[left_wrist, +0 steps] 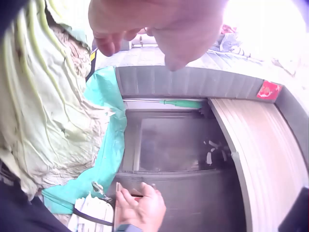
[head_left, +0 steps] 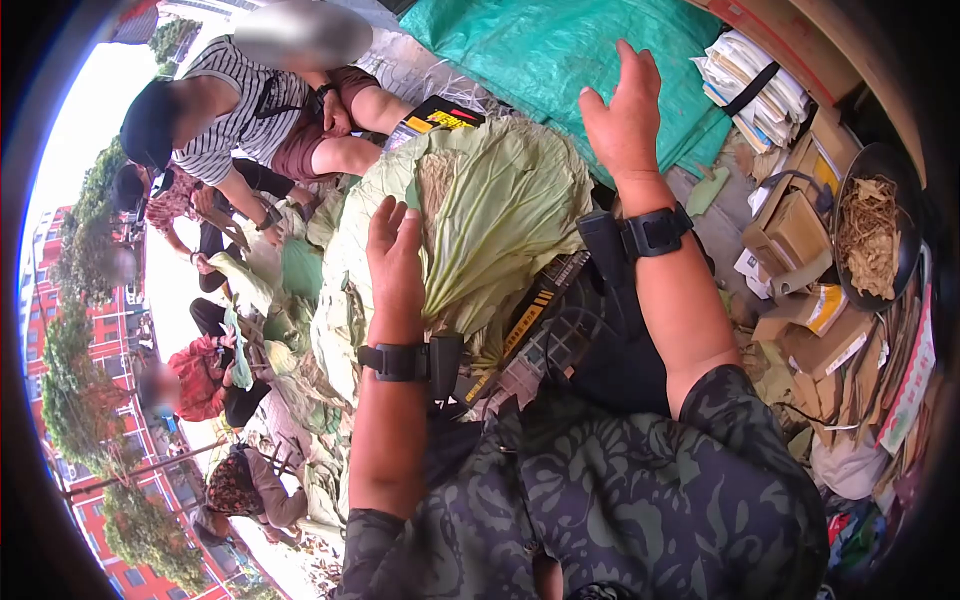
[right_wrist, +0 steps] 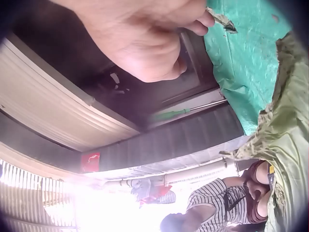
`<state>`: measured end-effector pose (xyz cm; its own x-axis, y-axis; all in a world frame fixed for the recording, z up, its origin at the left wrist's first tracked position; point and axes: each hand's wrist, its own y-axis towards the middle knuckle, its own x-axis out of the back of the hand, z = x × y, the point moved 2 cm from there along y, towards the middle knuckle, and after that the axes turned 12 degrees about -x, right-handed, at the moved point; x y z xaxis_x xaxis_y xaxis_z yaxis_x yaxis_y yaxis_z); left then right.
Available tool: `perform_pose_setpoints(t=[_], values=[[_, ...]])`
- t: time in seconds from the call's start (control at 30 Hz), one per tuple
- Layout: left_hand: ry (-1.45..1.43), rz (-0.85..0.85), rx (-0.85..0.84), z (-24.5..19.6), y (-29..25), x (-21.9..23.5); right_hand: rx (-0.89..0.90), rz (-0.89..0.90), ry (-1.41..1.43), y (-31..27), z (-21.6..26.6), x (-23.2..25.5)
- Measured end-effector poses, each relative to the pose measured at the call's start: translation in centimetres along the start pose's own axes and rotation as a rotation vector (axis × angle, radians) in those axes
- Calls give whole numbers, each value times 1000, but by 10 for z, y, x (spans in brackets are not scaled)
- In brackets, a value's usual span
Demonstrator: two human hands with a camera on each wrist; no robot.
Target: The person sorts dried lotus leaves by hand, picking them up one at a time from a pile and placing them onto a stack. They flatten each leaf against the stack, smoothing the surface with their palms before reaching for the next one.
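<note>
A big mound of wilted, pale green leaves [head_left: 500, 205] with thick ribs and dry, ragged edges is in front of me. My left hand [head_left: 396, 265] is raised at the near left side of the mound and overlaps it in the head view. Its fingers hold nothing that shows. My right hand [head_left: 625, 115] hovers over the green tarp [head_left: 480, 35], right of the mound, with thumb and fingers spread apart. In the right wrist view a small dry leaf scrap [right_wrist: 224, 21] appears right at this hand's fingertips, against the tarp.
A person in a striped top [head_left: 245, 100] sits across the mound, with several others further left. At right are bundled papers [head_left: 755, 85], flattened cardboard boxes [head_left: 800, 240] and a dark pan [head_left: 905, 225] of dry brown scraps. A black-and-yellow box [head_left: 530, 320] lies under the near leaves.
</note>
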<state>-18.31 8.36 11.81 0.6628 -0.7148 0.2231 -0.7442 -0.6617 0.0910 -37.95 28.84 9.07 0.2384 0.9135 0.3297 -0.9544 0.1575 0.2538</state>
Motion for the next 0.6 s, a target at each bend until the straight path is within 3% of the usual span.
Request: perform_pose_setpoints(t=[0.07,0.2,0.33,0.43,0.47,0.57,0.6], values=[[376,273,-92,7,-14,11,-5,-5,9,2,-5,1],[955,355,-446,-5,-53,26,-40,83,14,1,-6,1],[973,364,-416,6,-79,40,-25,309,6,-4,-19,-15],[967,374,-493,23,-87,41,73,620,-51,-17,-11,-24],[969,350,-476,26,-87,41,90,644,-49,-24,-9,-24],[1011,318,-503,30,-86,39,120,1088,-165,-53,-3,-34],[975,314,-522,31,-84,39,146,1113,-162,-61,1,-32]])
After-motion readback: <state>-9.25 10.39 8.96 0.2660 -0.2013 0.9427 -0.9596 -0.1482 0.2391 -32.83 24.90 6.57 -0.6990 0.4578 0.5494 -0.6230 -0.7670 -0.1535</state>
